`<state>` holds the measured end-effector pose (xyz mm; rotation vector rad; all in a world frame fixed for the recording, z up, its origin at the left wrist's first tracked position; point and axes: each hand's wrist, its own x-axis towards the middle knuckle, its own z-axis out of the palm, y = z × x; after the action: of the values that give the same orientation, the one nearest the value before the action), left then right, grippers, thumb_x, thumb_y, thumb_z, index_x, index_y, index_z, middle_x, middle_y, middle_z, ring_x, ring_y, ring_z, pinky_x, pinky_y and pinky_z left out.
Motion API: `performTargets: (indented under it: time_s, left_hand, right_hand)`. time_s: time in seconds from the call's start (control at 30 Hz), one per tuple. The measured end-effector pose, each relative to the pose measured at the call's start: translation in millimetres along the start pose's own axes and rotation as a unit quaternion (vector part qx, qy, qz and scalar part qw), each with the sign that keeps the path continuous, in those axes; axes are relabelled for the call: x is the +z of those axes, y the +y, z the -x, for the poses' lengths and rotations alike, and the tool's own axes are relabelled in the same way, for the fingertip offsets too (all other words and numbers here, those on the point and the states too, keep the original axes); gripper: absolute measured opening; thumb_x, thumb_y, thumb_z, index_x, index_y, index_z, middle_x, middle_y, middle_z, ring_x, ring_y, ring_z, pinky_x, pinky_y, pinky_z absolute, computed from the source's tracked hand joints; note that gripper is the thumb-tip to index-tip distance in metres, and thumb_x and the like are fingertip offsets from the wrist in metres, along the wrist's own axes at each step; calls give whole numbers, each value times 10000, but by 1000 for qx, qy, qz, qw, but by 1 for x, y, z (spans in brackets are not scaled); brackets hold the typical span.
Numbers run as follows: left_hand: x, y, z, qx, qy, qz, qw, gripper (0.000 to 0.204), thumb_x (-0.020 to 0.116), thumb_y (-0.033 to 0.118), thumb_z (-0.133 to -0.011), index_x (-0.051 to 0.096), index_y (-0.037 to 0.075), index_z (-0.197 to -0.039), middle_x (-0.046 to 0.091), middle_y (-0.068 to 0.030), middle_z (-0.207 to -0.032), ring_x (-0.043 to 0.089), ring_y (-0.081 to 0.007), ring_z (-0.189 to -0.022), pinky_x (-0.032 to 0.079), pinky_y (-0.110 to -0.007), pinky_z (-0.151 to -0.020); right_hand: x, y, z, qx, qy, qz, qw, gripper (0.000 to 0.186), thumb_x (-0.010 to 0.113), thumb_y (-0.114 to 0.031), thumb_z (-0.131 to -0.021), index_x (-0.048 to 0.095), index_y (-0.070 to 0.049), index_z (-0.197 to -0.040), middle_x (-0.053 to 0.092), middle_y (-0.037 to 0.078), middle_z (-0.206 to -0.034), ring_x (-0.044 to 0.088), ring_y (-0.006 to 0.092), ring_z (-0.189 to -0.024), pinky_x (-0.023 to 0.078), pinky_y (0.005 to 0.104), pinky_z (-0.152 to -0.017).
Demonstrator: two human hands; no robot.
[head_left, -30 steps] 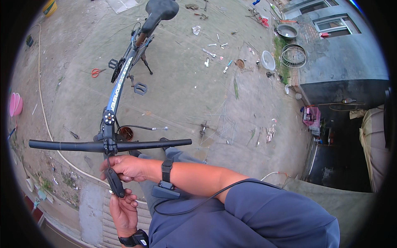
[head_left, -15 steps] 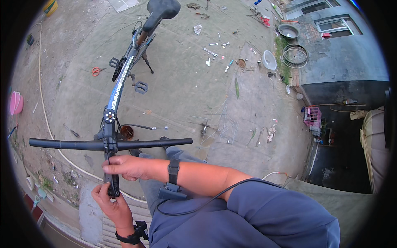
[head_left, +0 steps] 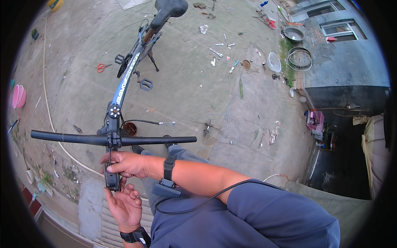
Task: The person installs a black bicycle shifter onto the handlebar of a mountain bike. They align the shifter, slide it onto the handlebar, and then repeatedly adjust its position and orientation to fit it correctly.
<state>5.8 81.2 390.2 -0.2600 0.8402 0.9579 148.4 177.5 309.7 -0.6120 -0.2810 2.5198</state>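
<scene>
A bicycle (head_left: 126,80) stands with its black handlebar (head_left: 161,141) crosswise in front of me and its saddle (head_left: 175,7) far off. My right hand (head_left: 131,163) reaches in from the right, closed around a black oblong tool (head_left: 112,178). From this tool a thin dark rod runs toward the stem (head_left: 113,130) in the handlebar's middle. Below the tool's near end, my left hand (head_left: 127,206) is palm up, its fingers apart and loosely bent. One of its fingertips is at the tool's end; whether it touches I cannot tell.
A black cable (head_left: 142,121) sticks out beside the stem, above a brown round container (head_left: 130,128). Orange-handled scissors (head_left: 100,67) lie left of the bicycle. Wrenches (head_left: 215,52), a white basin (head_left: 273,62) and thin spokes (head_left: 219,124) are spread to the right. A hose (head_left: 49,108) runs along the left.
My left hand has come off the tool's near end and turned palm up with its fingers spreading. My right hand stays on the tool, which has turned slightly. The whole view has shifted a little.
</scene>
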Motion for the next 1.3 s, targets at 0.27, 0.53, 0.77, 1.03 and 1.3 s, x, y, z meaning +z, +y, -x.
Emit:
performTargets:
  time_s: [0.27,0.53,0.77,1.03,1.3]
  left_hand:
    - [-6,11,-1,49,34,-54,997,545,463,468,-1055,547,-12,-1300,698,-135,-1057,719,-234,-843,591,-305,-663]
    - [2,11,-2,256,106,-528,803,509,595,17,-967,388,-6,-1432,608,-125,-1195,678,-179,-955,555,-265,-764]
    - [11,-1,0,272,94,-470,834,485,592,131,-1012,413,-18,-1438,614,-157,-1215,693,-208,-1017,591,-269,-742]
    - [-11,18,-5,29,17,-101,994,512,440,448,-1075,527,4,-1315,689,-175,-1075,732,-243,-885,594,-269,-591]
    - [0,6,-9,296,154,-513,791,524,721,67,-895,453,-8,-1339,616,-128,-1124,681,-198,-870,573,-289,-687]
  right_hand:
    - [-8,-7,2,9,-33,-7,999,447,647,-152,-978,513,-83,-1399,632,52,-1315,480,-8,-686,293,172,-471]
    - [-5,-13,22,-3,16,21,1000,549,669,-222,-963,484,-57,-1453,617,-17,-1037,329,9,-484,236,197,-433]
    - [-17,-9,15,5,-2,-25,1000,441,636,-130,-968,534,-50,-1388,637,2,-1123,359,15,-491,276,193,-436]
    - [-17,-6,13,1,7,-55,998,427,561,-93,-954,539,-43,-1377,643,48,-1175,358,31,-465,264,210,-407]
    - [-6,-16,24,27,49,-34,998,454,574,-201,-973,533,-41,-1396,651,75,-1215,352,45,-464,253,232,-414]
